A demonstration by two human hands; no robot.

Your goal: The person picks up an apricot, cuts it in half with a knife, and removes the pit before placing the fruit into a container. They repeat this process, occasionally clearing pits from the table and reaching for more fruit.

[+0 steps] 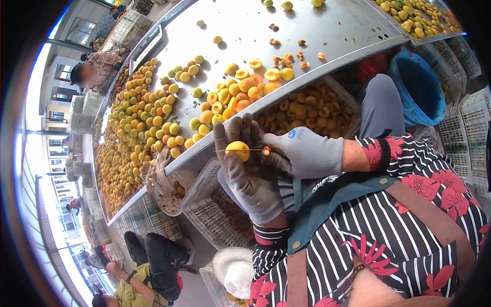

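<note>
Head camera shows a yellow apricot (pixel 238 151), smooth and roundish, gripped by the fingers of the gloved left hand (pixel 250 174), just in front of the edge of the metal counter (pixel 307 36). The gloved right hand (pixel 302 152) pinches a thin tool (pixel 265 151) with a red part. A white crate (pixel 349 101) under the counter holds cut orange fruit. I cannot tell what is inside the blue bucket (pixel 419 87) nearby. The tool lies across the apricot, left to right, tip toward picture left.
</note>
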